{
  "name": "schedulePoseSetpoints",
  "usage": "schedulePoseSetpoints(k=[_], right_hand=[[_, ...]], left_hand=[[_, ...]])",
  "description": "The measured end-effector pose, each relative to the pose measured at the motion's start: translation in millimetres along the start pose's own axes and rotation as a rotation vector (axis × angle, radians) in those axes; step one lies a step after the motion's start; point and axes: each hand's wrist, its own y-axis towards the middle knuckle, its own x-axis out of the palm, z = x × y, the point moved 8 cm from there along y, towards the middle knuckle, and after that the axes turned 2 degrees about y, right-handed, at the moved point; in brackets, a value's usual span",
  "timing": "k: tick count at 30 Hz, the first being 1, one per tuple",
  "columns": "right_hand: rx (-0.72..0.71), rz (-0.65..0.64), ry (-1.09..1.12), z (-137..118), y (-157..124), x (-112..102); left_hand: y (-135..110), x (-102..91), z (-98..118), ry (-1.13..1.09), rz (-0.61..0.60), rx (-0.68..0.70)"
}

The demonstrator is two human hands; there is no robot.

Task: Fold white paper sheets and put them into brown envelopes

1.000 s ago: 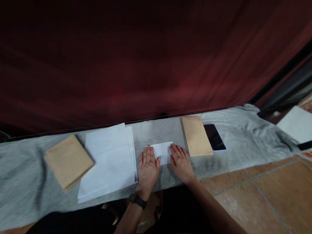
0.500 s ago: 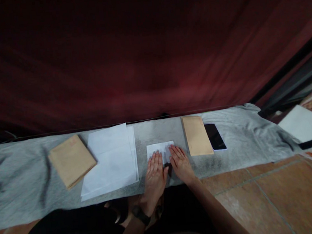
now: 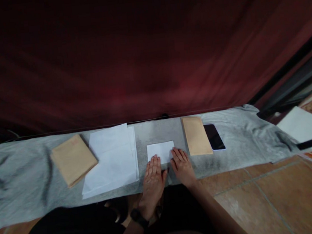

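Observation:
A small folded white sheet of paper (image 3: 161,151) lies flat on the grey cloth in front of me. My left hand (image 3: 153,177) rests with flat, outstretched fingers at its lower left corner. On the other side, my right hand (image 3: 183,167) lies flat, its fingertips at the paper's right edge. Neither hand grips anything. To the right is a brown envelope (image 3: 197,135), close to my right hand. Larger white sheets (image 3: 110,158) are stacked to the left of my left hand.
Several brown envelopes (image 3: 75,159) lie in a pile at the left, overlapping the white sheets. A dark-screened phone (image 3: 214,136) sits partly under the right envelope. Grey cloth (image 3: 245,137) covers the narrow surface, with a dark red curtain (image 3: 150,65) behind it.
Both hands have slid slightly down toward me, uncovering more of the folded paper. The paper itself stays in about the same place.

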Motion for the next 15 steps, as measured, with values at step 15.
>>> schedulePoseSetpoints(k=[15], right_hand=[[0.406, 0.000, 0.211, 28.3, 37.9, -8.3]], left_hand=[[-1.8, -1.4, -0.2, -0.013, 0.033, -0.021]])
